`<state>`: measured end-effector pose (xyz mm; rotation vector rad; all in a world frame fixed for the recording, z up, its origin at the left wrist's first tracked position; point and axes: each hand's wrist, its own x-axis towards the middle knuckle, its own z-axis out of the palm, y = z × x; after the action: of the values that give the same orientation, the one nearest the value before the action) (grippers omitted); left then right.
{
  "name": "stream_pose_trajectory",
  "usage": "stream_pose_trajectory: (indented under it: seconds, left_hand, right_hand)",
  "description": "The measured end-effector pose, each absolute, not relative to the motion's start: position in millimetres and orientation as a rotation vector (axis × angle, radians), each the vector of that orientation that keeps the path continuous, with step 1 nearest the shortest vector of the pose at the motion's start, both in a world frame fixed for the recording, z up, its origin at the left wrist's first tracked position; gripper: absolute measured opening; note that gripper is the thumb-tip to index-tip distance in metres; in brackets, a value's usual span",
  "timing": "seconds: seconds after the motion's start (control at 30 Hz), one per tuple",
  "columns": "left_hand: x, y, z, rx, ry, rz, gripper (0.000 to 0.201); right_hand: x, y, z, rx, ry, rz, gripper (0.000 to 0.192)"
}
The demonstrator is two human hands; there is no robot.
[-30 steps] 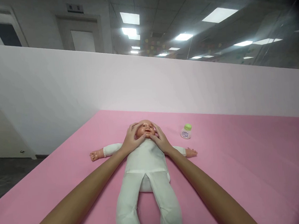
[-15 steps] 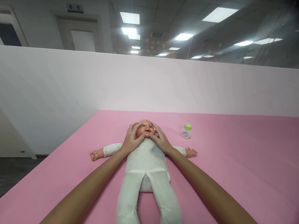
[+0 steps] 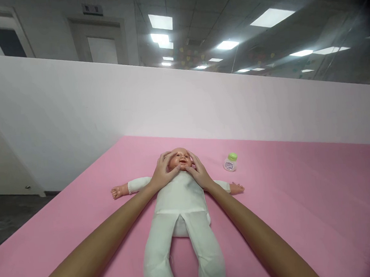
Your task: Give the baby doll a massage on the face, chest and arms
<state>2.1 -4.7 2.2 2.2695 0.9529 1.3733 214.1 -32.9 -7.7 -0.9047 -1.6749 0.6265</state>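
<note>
A baby doll (image 3: 179,207) in a white suit lies on its back on the pink mat (image 3: 305,206), head away from me, arms spread. My left hand (image 3: 163,174) cups the left side of the doll's head, thumb at the chin. My right hand (image 3: 199,171) cups the right side, thumb by the mouth. Both hands press on the doll's cheeks. The doll's face shows between my fingers.
A small clear bottle with a green cap (image 3: 230,162) stands on the mat to the right of the doll's head. A white partition wall (image 3: 137,99) runs behind the mat. The mat's left edge drops to a dark floor (image 3: 5,216).
</note>
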Motion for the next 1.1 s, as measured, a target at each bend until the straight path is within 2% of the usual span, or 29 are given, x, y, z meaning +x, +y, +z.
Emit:
stream_pose_trajectory:
  seconds: [0.67, 0.9, 1.1]
  left_hand:
    - [1.6, -6.8, 4.1, 2.271, 0.929, 1.360, 0.051]
    - [1.7, -7.7, 6.2, 2.269, 0.892, 1.374, 0.043]
    - [2.0, -5.1, 2.6, 2.250, 0.934, 1.372, 0.055]
  right_hand:
    - [214.6, -32.4, -8.9, -0.929, -1.672, 0.631, 0.066]
    - [213.2, -32.6, -7.5, -0.958, -1.655, 0.622, 0.063]
    - [214.1, -32.7, -7.7, -0.892, -1.669, 0.635, 0.066]
